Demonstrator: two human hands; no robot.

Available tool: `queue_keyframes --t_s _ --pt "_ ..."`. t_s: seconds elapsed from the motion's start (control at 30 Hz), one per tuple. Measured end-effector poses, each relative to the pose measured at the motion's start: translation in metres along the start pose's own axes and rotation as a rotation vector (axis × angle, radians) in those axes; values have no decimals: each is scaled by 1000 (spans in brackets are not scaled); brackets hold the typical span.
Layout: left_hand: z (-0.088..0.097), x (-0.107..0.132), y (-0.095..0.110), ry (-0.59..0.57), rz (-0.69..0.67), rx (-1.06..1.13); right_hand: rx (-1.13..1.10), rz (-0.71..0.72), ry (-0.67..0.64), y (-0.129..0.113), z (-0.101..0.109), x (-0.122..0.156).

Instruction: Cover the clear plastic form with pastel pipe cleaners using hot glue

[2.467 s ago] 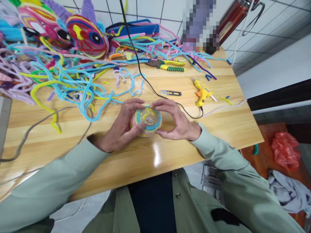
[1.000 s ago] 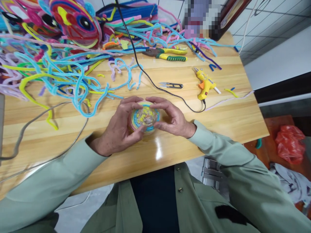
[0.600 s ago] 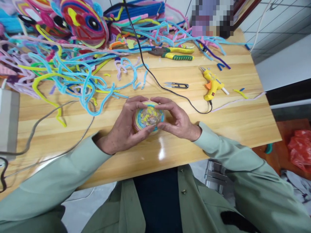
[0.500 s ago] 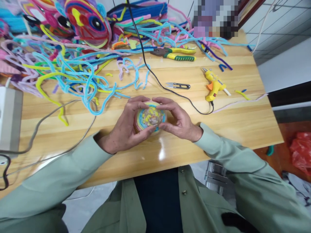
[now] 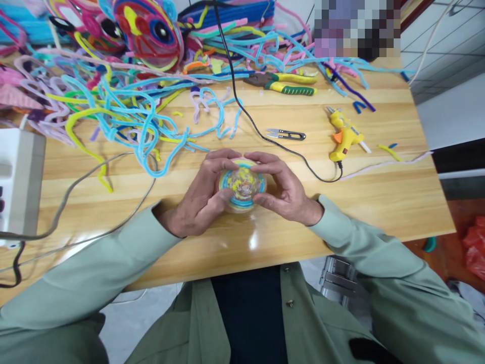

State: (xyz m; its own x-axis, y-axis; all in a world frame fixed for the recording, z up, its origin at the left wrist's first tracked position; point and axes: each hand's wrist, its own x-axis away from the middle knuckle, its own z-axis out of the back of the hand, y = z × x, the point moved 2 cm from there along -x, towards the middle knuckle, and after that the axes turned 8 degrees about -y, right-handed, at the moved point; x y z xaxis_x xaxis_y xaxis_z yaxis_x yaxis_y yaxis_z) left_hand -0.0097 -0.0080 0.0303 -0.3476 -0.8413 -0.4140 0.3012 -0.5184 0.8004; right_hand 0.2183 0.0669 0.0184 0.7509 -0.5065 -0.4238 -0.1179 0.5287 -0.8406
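Between my two hands is a round, clear plastic piece (image 5: 243,184) ringed with pipe cleaners in pale blue, yellow and pink, with a yellow and whitish pattern at its middle. My left hand (image 5: 206,194) grips its left side, the thumb lying over the lower left of the top. Around the right side curl the fingers of my right hand (image 5: 287,189), thumb at the lower right edge. The piece is just above or on the wooden table (image 5: 204,253); I cannot tell which. Fingers hide parts of its rim.
Thread snips (image 5: 287,134), pliers (image 5: 282,83) and a yellow glue gun (image 5: 344,134) lie beyond my hands. Tangled pipe cleaners (image 5: 146,121) and a colourful mask-like piece (image 5: 149,33) fill the back left. A black cord (image 5: 246,114) crosses the table; a power strip (image 5: 22,187) stands at left.
My left thumb has shifted up and inward over the top of the round piece, showing more of its lower blue ring. The whole view has moved slightly, so things appear further right.
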Motion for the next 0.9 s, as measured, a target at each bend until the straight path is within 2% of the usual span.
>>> queue_keyframes --t_s 0.1,0.27,0.43,0.6,0.9 --pt "0 1 -2 -7 9 -26 -13 9 5 0 -1 0" --pt "0 0 -7 -6 -58 -16 -12 21 7 -2 0 -1" --pt "4 -2 3 71 -16 -249 64 -35 4 -1 1 -1" --pt "6 -5 15 -21 66 -237 149 -29 39 -4 1 -2" --pt "15 -10 6 -138 -23 -159 129 -23 25 -8 -3 -1"
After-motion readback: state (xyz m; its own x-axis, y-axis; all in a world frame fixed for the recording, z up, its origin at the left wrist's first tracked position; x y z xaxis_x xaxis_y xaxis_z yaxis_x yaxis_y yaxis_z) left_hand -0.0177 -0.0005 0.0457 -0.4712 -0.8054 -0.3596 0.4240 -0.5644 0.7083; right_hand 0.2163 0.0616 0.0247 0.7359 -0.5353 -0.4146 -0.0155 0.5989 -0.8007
